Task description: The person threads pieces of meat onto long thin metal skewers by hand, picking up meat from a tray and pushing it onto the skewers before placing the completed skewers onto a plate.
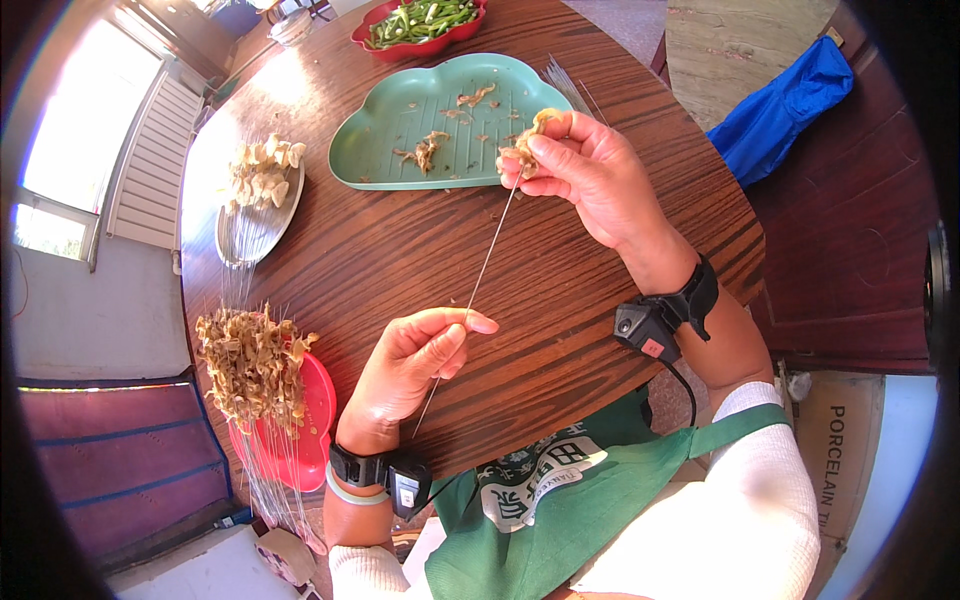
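Observation:
My left hand [420, 360] pinches a thin metal skewer [491, 251] between thumb and index finger. At the skewer's far end my right hand [592, 169] holds brownish-yellow pieces of food, perhaps mushroom [525, 150], bunched on or around its tip. Just behind lies a green cloud-shaped tray [360, 161] with a small clump of similar pieces [425, 152] and scattered scraps. Many loaded skewers of brown pieces [255, 367] rest on a red plate [321, 420] at the left. Paler pieces on skewers [262, 169] lie across a round metal plate [289, 214] farther back.
Bare metal skewers [564, 84] lie beside the tray at the right. A red dish [420, 49] of cut green vegetables [424, 21] stands at the back of the round wooden table [390, 247]. Blue fabric [787, 105] hangs beyond the table's right edge.

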A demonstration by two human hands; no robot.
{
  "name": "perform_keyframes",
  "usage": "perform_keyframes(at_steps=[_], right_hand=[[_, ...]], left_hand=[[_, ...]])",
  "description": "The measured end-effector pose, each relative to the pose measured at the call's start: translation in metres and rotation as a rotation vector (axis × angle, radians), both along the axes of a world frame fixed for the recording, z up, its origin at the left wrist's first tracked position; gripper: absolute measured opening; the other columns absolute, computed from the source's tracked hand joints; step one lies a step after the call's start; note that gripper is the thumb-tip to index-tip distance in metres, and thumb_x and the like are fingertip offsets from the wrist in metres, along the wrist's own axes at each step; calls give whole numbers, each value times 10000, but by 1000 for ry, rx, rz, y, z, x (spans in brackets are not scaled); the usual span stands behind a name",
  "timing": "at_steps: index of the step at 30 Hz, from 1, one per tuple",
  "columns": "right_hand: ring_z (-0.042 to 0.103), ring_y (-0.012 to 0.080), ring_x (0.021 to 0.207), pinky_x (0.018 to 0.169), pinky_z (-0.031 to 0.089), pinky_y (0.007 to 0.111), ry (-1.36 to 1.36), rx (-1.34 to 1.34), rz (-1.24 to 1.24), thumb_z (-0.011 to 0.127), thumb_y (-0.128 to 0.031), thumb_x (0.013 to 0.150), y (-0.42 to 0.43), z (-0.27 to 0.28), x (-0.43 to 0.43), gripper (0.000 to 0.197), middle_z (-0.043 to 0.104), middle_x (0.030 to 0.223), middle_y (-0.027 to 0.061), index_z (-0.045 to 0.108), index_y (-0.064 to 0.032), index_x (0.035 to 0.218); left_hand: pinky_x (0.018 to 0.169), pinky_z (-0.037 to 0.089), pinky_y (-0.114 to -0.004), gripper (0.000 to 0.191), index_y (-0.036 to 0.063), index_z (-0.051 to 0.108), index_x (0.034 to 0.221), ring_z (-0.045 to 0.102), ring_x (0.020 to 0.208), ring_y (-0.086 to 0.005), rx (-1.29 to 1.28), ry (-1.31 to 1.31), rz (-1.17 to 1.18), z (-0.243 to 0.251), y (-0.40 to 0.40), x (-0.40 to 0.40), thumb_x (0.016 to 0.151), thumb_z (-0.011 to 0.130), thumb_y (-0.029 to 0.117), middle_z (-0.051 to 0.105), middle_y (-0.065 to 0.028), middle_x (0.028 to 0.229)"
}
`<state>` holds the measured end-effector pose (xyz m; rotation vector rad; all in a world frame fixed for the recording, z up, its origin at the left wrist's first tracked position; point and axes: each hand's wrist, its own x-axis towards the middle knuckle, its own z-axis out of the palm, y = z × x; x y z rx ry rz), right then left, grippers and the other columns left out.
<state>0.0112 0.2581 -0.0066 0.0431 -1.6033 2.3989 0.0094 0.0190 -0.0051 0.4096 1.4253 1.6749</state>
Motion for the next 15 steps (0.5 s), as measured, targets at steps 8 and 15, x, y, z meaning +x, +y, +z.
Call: perform_keyframes(at_steps=[8,15], right_hand=[[610,138,729,650,507,224,-28,45,-24,507,-160,858,-5,0,0,198,607,836,96,513,7,962],[556,57,648,588,462,171,-26,26,-107,491,-195,870,6,-2,-2,225,603,797,29,566,-23,994]], left_hand=[[506,278,-164,233,-35,561,1000,330,552,-44,25,6,6,0,-1,0,869,482,140,407,46,603],[506,277,-162,228,-35,563,997,335,553,-44,47,7,17,-1,0,1,869,482,134,406,45,599]])
